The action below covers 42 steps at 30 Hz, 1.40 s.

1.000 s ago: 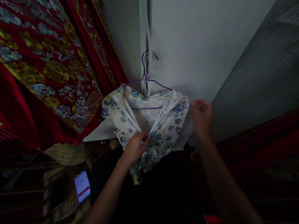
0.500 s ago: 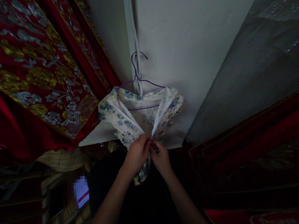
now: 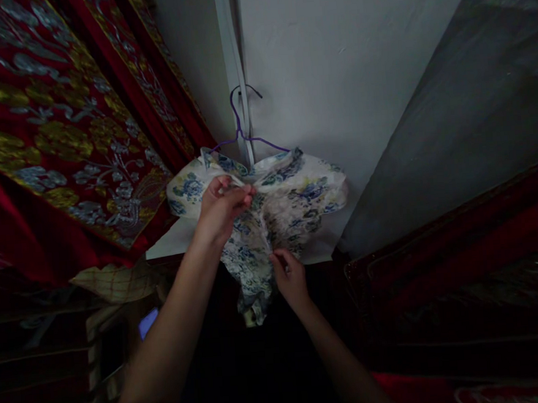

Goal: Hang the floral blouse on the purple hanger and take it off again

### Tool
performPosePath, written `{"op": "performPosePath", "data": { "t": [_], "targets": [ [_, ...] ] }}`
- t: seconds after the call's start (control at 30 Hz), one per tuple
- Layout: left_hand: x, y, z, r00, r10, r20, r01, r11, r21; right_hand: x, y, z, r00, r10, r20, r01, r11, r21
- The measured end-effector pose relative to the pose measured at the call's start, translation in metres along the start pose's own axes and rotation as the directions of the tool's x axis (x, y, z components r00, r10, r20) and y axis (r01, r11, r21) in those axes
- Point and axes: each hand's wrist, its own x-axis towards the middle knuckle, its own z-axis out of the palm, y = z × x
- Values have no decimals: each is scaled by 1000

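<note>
A white blouse (image 3: pixel 292 209) with blue and yellow flowers hangs on a purple wire hanger (image 3: pixel 239 130), whose hook sits at the pale strip on the wall. My left hand (image 3: pixel 223 204) is closed, pinching the blouse's front edge just below the neckline. Lower down, my right hand (image 3: pixel 290 277) pinches the front edge near the waist between thumb and fingers. The two front sides lie close together between my hands. The bottom of the blouse narrows and hangs in front of dark clothing or a dark surface; I cannot tell which.
Red cloth (image 3: pixel 75 129) with gold and silver embroidery hangs at the left. Below it, a lit phone (image 3: pixel 147 323) lies partly behind my left forearm. Greyish plastic sheeting (image 3: pixel 469 101) covers the right side, above dark red cloth (image 3: pixel 465 237). A white wall (image 3: pixel 332 56) stands behind the hanger.
My left hand has moved up from beside the right hand to near the neckline. The blouse's open front has come together, covering the hanger's lower bar. My right hand stays low.
</note>
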Motion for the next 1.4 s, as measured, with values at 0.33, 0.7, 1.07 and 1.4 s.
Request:
{"op": "performPosePath", "data": {
  "t": [0.33, 0.7, 1.07, 1.4],
  "targets": [
    [13, 32, 17, 949, 304, 84, -313, 941, 128, 17, 15, 14, 983, 22, 182, -24, 1000, 10],
    [3, 20, 8, 893, 403, 201, -444, 863, 241, 141, -146, -34, 879, -416, 235, 433, 901, -24],
    [5, -6, -11, 801, 560, 213, -595, 703, 389, 162, -157, -35, 729, -601, 328, 598, 792, 122],
    [-7, 5, 1, 714, 662, 228, -696, 633, 339, 160, -158, -36, 704, -640, 308, 661, 749, 48]
  ]
}}
